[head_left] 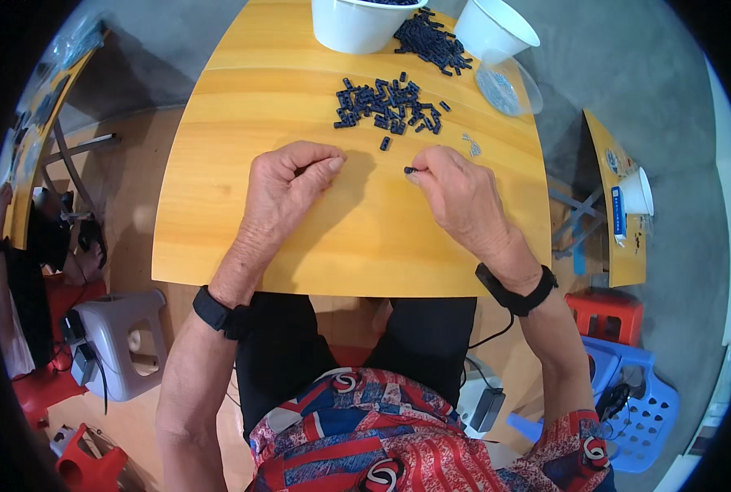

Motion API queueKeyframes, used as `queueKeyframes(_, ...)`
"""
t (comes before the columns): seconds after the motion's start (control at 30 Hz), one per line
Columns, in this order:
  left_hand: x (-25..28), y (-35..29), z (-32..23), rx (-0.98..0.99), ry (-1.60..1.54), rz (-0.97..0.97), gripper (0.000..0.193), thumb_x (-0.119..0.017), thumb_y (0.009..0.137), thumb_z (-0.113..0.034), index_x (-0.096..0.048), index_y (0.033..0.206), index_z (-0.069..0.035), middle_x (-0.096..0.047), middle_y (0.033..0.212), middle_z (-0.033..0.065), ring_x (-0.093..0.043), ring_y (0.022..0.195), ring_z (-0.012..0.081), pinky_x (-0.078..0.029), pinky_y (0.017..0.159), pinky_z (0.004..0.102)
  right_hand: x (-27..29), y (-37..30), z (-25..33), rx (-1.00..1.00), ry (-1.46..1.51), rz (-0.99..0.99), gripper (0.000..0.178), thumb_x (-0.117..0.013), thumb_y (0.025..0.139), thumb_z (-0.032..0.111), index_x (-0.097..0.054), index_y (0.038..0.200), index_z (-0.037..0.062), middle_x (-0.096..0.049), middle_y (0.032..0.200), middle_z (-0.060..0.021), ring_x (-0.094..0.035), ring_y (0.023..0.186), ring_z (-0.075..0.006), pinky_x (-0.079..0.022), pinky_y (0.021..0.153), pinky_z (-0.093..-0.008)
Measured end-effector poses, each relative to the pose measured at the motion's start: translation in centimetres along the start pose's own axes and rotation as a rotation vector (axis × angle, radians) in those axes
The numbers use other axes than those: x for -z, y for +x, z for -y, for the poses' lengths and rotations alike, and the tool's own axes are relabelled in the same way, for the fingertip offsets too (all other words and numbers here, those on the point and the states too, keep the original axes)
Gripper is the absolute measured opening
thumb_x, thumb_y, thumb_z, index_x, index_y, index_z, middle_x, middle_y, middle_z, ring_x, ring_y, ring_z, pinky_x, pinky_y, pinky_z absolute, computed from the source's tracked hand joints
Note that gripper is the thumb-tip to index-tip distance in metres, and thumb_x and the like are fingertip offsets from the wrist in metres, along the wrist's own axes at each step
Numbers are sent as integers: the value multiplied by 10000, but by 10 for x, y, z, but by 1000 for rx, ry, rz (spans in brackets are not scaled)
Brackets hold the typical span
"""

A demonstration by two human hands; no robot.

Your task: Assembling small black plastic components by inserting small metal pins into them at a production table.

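Pinching dark, blocky piece (410, 170) in right hand (465, 190) over wood-grained tabletop (210, 180); holding left hand (282, 187) near-closed, cannot tell contents.

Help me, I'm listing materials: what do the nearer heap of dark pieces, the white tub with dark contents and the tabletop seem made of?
Dark pieces: likely moulded plastic, matte; uniform colour and shape.
White tub: probably smooth plastic; even wall, thin rim.
Tabletop: satin wood or wood-look laminate; grain shows, which one stays open.
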State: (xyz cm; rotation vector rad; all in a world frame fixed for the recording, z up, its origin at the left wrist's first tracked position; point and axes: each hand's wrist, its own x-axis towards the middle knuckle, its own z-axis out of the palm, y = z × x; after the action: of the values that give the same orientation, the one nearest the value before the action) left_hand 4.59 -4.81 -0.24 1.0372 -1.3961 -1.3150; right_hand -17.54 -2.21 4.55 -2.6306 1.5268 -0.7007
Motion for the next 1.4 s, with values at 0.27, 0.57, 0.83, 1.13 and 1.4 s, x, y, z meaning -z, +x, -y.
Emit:
queueKeyframes(0.27,-35,-15,-23,210,-188,293,228,-624,856,-146,-646,983,42,-652,808,63,-605,700,96,-510,659,230,15,-24,23,62,119,-59,143,-607,759,0,-510,862,20,-542,758,-125,-579,668,-312,-470,551,-372)
queueKeyframes(0.57,-45,-22,-19,349,-286,398,183,-597,876,-124,-654,968,24,-659,794,65,-618,698,100,-525,679,228,4,-44,34,-194,362,-249,146,-640,734,3,-571,862,20,-601,776,-108,-628,695,-238,-502,581,-310)
queueKeyframes(0.83,-43,-24,-16,336,-327,419,188,-600,872,-127,-654,985,13,-667,806,72,-625,701,111,-529,691,238,0,-47,39,-191,335,-305,124,-650,725,-13,-596,831,19,-611,727,-97,-631,666,-223,-496,562,-296)
queueKeyframes(1.13,-40,-26,-8,229,-338,470,175,-605,870,-114,-657,979,13,-667,797,68,-615,706,88,-519,686,218,-3,-47,43,-155,350,-347,134,-660,709,-31,-609,822,17,-610,751,-80,-627,662,-202,-496,553,-280)
queueKeyframes(1.4,-39,-26,-9,217,-319,481,161,-614,865,-116,-668,949,10,-665,789,58,-609,701,88,-515,683,220,-6,-49,45,-166,378,-391,166,-670,688,-44,-616,830,21,-609,775,-87,-626,665,-209,-499,553,-286)
